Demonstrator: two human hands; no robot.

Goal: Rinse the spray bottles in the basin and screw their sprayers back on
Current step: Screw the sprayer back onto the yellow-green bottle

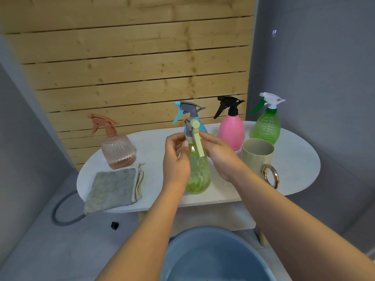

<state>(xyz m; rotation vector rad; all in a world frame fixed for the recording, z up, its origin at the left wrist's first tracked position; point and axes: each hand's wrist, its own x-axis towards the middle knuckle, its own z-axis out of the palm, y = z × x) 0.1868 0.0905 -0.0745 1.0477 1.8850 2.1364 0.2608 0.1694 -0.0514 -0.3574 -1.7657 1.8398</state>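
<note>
- Blue basin (213,258) sits on the floor nearest the camera, below the white oval table (294,159).
- Upright at the table's front edge, a light green spray bottle (197,171) stands between both hands.
- Left hand (176,157) pinches the sprayer collar (189,139); right hand (219,153) cups the bottle's shoulder, fingers hidden behind it.
- Judged step: turning the sprayer at its collar, tightening or loosening unclear.
- Next calls for steadying the bottle while the collar turns.

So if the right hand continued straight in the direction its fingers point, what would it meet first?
Probably the light green spray bottle: the right hand points left at its neck, fingers apparently already touching behind the sprayer. Depth is unclear.
</note>
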